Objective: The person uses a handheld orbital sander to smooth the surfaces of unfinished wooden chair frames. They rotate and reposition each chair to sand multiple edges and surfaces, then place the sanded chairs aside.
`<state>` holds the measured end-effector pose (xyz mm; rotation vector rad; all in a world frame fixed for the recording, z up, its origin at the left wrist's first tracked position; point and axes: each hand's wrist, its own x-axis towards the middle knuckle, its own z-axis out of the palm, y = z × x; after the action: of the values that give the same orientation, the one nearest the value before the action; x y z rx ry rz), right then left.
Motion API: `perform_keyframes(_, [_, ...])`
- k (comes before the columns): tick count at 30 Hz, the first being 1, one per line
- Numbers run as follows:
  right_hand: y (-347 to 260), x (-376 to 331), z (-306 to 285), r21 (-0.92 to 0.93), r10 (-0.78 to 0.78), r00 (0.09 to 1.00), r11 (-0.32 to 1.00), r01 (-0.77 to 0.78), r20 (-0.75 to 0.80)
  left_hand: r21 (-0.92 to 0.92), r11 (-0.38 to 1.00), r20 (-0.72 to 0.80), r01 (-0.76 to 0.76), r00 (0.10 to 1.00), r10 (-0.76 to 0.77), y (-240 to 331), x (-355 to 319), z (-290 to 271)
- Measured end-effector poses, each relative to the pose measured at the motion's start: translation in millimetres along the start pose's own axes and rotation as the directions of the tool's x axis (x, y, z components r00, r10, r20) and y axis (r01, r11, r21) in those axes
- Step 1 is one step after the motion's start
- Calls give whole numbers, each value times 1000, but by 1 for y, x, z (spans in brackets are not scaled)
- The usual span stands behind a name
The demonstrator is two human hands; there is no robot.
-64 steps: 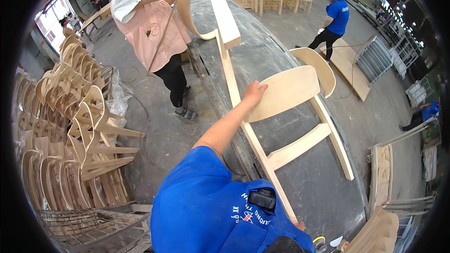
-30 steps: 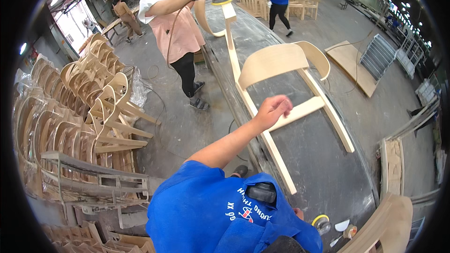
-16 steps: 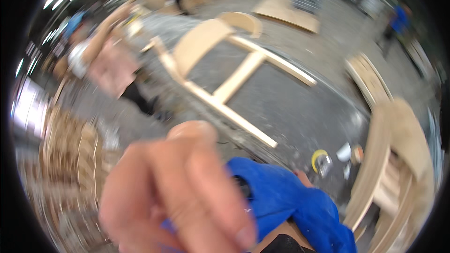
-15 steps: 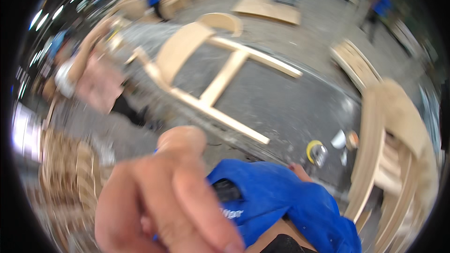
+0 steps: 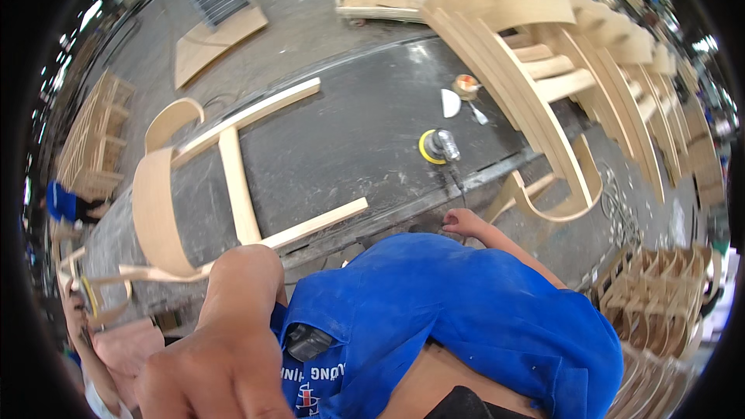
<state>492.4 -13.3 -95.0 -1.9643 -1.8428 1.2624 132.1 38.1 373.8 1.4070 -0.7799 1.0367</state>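
Workbench (image 5: 349,147): sander (image 5: 438,146) beyond right hand (image 5: 463,222)

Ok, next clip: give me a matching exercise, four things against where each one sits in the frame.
Things:
1. chair frame
2. sander
3. left hand
4. right hand

Places:
A. at the bench's near edge, below the sander
B. close to the camera, lower left
C. lying on its side across the dark bench
D. on the bench, mid-frame, with a yellow disc

Pairs: 1-C, 2-D, 3-B, 4-A
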Motion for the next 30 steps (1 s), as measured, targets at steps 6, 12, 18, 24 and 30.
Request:
perform_keyframes(6, [7, -28, -39, 172, 39, 979, 985, -4, -198, -229, 930, -115, -287, 957, 267, -15, -11, -27])
perform_keyframes(12, [10, -31, -166, 535, 156, 920, 842, 67, -361, 349, 935, -581, -66, 767, 272, -34, -42, -47])
perform_keyframes(18, [64, -12, -306, 732, 358, 685, 563, 384, -635, 516, 787, -709, 338, 685, 170, -81, -84, -92])
perform_keyframes(24, [177, 46, -404, 765, 705, 339, 457, 454, -623, 318, 643, -932, 696, 355, 76, -138, -90, -121])
perform_keyframes(30, [270, 108, -452, 842, 825, 278, 370, 392, -492, 350, 519, -936, 780, 312, 162, -201, -85, -143])
